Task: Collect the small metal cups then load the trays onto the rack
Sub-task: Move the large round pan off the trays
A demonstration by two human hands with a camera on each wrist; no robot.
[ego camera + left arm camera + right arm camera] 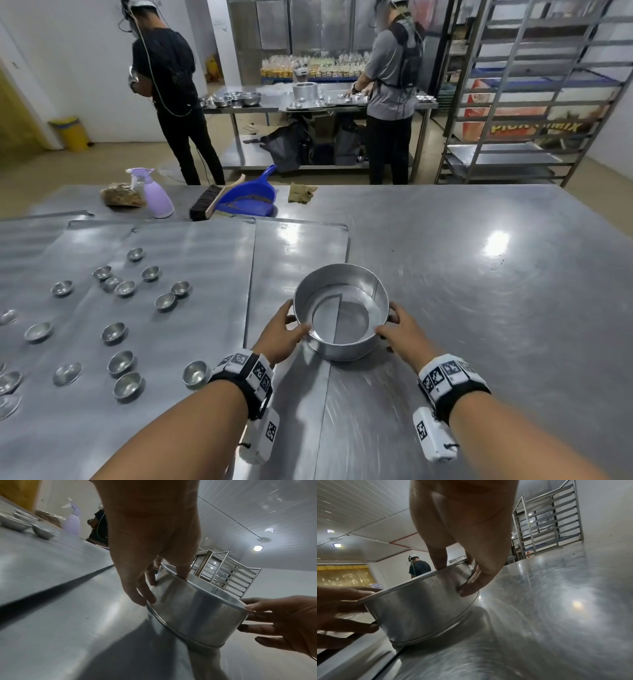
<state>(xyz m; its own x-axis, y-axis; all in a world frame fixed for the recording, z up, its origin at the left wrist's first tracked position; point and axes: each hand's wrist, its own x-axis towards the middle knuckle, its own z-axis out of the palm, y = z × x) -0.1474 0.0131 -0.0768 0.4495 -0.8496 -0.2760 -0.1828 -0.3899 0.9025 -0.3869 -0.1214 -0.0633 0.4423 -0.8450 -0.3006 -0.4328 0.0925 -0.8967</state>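
Observation:
An empty round metal tin (pixel 342 329) (pixel 197 615) (pixel 423 605) stands on the steel table (pixel 479 308) just right of the trays. My left hand (pixel 284 334) (pixel 150 585) grips its left rim, thumb on the rim and fingers down the outer wall. My right hand (pixel 394 330) (pixel 458 574) grips the right rim the same way. Several small metal cups (pixel 120 363) (pixel 42 532) lie scattered over a flat metal tray (pixel 191 308) to the left. The tall tray rack (pixel 534 96) (pixel 228 574) (pixel 547 524) stands beyond the table at the far right.
A purple spray bottle (pixel 156 197), a brush (pixel 209 202), a blue dustpan (pixel 250 197), a brown bag (pixel 120 195) and gloves (pixel 301 193) sit along the far table edge. Two people work at another steel table (pixel 308 102) behind. A second tray (pixel 298 246) lies under the first.

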